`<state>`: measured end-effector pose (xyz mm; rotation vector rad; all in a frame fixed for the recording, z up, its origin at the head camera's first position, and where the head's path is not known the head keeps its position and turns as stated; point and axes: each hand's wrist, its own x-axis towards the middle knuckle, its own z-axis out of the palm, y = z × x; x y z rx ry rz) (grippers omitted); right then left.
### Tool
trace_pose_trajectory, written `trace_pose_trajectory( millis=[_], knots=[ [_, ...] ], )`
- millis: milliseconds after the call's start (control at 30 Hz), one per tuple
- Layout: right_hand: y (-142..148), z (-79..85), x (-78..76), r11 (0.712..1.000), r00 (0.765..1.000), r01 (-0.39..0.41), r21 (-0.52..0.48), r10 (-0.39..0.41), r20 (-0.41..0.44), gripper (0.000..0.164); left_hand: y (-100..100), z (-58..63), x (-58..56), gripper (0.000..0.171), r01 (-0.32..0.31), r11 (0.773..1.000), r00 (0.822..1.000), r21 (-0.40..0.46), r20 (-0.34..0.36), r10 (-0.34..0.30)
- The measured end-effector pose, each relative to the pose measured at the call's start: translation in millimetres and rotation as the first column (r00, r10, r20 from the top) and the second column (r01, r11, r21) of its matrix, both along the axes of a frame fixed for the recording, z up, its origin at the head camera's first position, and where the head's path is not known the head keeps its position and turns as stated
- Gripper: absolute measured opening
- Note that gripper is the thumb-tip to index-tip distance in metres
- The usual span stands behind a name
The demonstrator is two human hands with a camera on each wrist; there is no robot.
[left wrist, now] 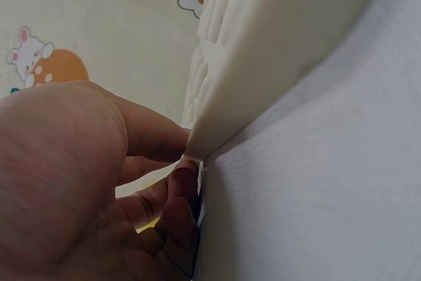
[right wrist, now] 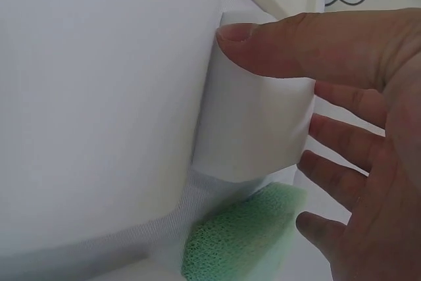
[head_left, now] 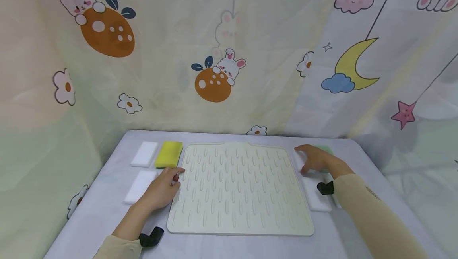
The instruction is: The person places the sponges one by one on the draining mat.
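Note:
A cream draining mat (head_left: 237,195) with raised oval ridges lies on the white-covered table. My left hand (head_left: 162,189) is at its left edge, and the fingertips touch the mat's rim (left wrist: 256,51) in the left wrist view. At the mat's far right corner, my right hand (head_left: 316,158) grips a white sponge block (right wrist: 253,123), thumb on one side and fingers on the other. A green sponge (right wrist: 243,235) lies beside that block, partly hidden by the hand in the head view. Another white block (head_left: 316,199) lies nearer, under the right wrist.
Left of the mat lie a yellow sponge (head_left: 169,154) and two white blocks, one farther back (head_left: 144,154) and a nearer white block (head_left: 141,187) partly behind the left hand. A printed curtain (head_left: 161,68) hangs along the table's back edge.

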<state>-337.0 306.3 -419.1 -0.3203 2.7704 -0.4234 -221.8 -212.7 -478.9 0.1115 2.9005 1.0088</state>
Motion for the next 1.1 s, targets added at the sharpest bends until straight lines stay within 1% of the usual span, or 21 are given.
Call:
trace_pose_trajectory(
  millis=[233, 400, 567, 800, 967, 1100],
  knots=[
    [-0.6, 3.0, 4.0, 1.0, 1.0, 0.009, 0.009, -0.009, -0.003, 0.096, 0.5, -0.4, 0.0, 0.042, -0.008, 1.0, 1.0, 0.0, 0.002, 0.008],
    [1.3, 4.6, 7.3, 1.0, 1.0, 0.002, 0.01, -0.002, -0.014, 0.092, 2.0, -1.1, -0.4, 0.043, -0.01, 1.0, 1.0, -0.009, 0.006, 0.011],
    [3.0, 5.1, 7.3, 1.0, 1.0, -0.006, 0.008, 0.006, -0.015, 0.093, 1.5, -0.9, 0.0, 0.043, -0.009, 1.0, 1.0, -0.006, 0.001, 0.009],
    [7.7, 5.2, 3.9, 0.999, 0.998, -0.054, 0.002, 0.054, -0.04, 0.096, -0.2, -3.0, 0.0, 0.042, 0.002, 1.0, 1.0, -0.018, -0.024, -0.003],
    [7.3, 10.1, 5.3, 0.995, 0.993, -0.096, 0.009, 0.096, -0.064, 0.096, -0.3, -4.0, -0.9, 0.042, 0.001, 1.0, 1.0, -0.022, -0.017, -0.002],
    [5.6, 11.9, 7.2, 0.993, 0.99, -0.114, 0.021, 0.115, -0.077, 0.096, 0.0, -3.5, -1.3, 0.043, 0.0, 1.0, 1.0, -0.024, -0.009, 0.0]
  ],
)
